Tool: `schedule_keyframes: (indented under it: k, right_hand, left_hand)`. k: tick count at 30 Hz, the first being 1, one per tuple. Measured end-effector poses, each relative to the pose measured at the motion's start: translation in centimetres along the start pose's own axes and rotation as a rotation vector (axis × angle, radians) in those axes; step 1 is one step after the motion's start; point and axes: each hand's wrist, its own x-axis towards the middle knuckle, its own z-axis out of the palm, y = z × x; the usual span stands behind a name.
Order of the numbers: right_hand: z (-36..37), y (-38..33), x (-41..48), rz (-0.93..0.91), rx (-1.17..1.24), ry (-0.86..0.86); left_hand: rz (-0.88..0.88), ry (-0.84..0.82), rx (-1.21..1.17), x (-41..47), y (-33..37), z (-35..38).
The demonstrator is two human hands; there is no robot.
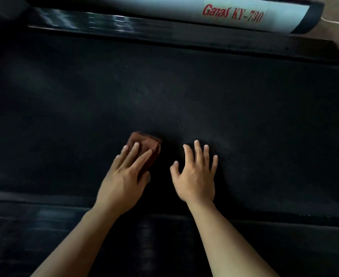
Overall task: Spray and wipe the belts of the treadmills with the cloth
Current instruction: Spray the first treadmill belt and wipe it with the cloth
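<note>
The folded brown cloth is lying on the black belt, with the straight fingers of the left hand pressing it flat. Just beside it, the right hand is resting with fingers spread wide, holding nothing. Beyond the fingertips, open belt is running to the far rail, where a pale cover is showing red "Ganas KY-730"; behind the wrists, the near rail is edging the belt.
</note>
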Motion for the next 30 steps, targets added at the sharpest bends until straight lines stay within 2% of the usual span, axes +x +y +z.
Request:
schedule_keyframes:
  k: [6,11,14,18,24,27,30]
  right_hand:
    - [0.2,0.6,-0.2,-0.022,0.037,0.016]
    - [-0.3,1.2,0.0,-0.021,0.136,-0.041]
    - [-1.4,2.3,0.1,-0.053,0.174,-0.043]
    - [-3.1,6.4,0.5,-0.064,0.096,0.036]
    - [-4.9,14.3,0.3,0.016,-0.05,0.073]
    - [-4.9,16.2,-0.1,0.026,-0.093,0.017]
    - [-4.5,16.5,-0.3,0.022,-0.084,0.018]
  left_hand:
    - [-0.289,0.082,0.07,-0.2,-4.2,-2.5]
    - [-0.384,0.102,0.033,4.8,-2.3,-2.2]
    - [-0.309,0.068,0.057,7.3,0.7,-0.7]
    - [-0.133,0.014,0.088,9.6,6.3,2.6]
    - [0.095,-0.062,0.037,6.6,15.0,7.3]
    - [0.127,-0.093,0.024,3.8,14.9,7.7]
    - [0.084,-0.071,0.016,1.4,11.5,6.4]
